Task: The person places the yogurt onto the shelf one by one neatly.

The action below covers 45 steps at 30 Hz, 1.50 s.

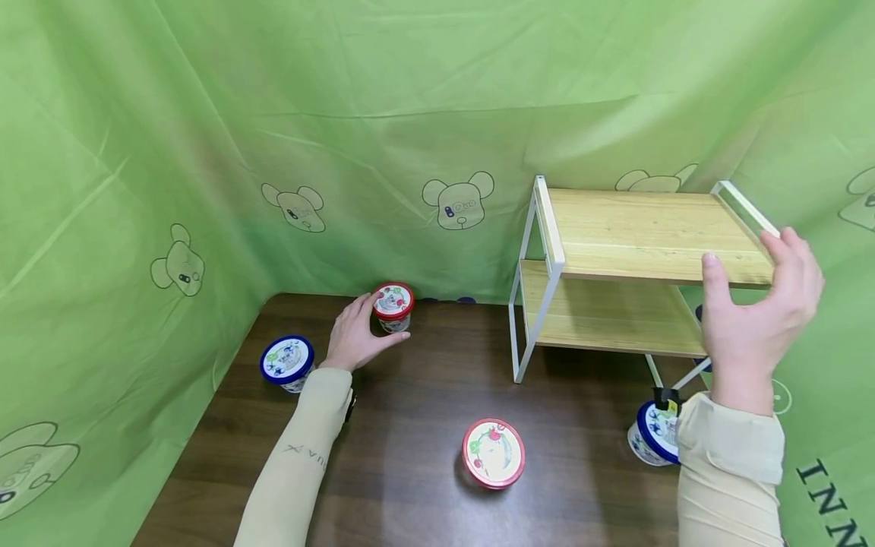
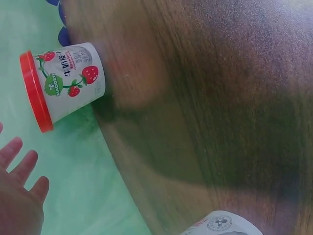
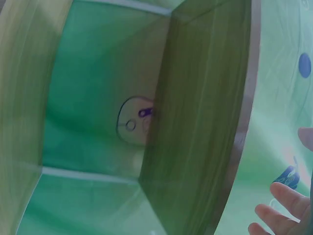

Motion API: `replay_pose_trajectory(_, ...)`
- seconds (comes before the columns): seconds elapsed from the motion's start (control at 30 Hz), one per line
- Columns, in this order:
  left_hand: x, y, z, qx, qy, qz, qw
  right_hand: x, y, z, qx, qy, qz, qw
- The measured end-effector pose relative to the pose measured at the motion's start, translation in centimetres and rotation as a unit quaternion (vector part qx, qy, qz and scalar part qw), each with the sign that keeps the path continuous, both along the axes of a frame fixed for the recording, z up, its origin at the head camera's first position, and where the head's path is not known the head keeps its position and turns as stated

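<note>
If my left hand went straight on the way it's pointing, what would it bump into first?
Probably the red-lidded tub by the green curtain, just ahead of your left hand, though the gap is hard to judge.

Plastic lid, glossy wood-grain table

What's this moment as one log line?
Left hand: near back red-lidded tub | right hand: near shelf, holding nothing | front red-lidded tub: on table

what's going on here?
A person's left hand is open beside the back red-lidded tub, not gripping it. The right hand, holding nothing, is by the right end of the shelf. Also on the table: a front red-lidded tub, a left blue-lidded tub and a right blue-lidded tub, partly behind the sleeve.
</note>
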<state>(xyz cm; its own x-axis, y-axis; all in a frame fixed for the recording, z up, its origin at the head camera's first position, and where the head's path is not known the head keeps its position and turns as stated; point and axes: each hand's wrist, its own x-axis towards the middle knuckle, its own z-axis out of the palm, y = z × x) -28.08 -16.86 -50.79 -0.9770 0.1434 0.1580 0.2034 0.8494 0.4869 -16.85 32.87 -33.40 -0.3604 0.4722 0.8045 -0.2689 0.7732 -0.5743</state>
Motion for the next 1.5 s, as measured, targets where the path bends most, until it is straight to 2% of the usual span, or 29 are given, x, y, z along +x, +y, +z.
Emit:
replay_pose_trajectory(0.23, -0.2, 0.2, -0.1, 0.007, -0.002, 0.001, 1.0, 0.4, 1.4, -0.3, -0.026, -0.043, -0.02, 0.999)
replay_pose_trajectory(0.6, -0.9, 0.5, -0.4, 0.014, 0.0, -0.001, 0.9999, 2.0, -0.3, 1.3, -0.075, -0.108, -0.016, 0.991)
replay_pose_trajectory(1.0, -1.6, 0.8, -0.3, 0.001, -0.019, 0.006, 0.9998, 0.0, 4.2, -1.6, -0.051, -0.088, -0.03, 0.994)
replay_pose_trajectory(1.1, -1.9, 0.9, -0.3, -0.002, -0.018, 0.008, 0.9998, -0.1, 4.5, -1.6, -0.057, -0.096, -0.037, 0.993)
replay_pose_trajectory(1.33, -3.0, 1.2, -0.7, -0.012, -0.021, 0.011, 0.9997, 0.2, 5.0, -1.4, -0.109, -0.156, -0.06, 0.98)
replay_pose_trajectory(1.5, -3.4, 1.4, -0.9, -0.014, -0.025, 0.012, 0.9995, 0.1, 5.4, -1.3, -0.112, -0.149, -0.059, 0.981)
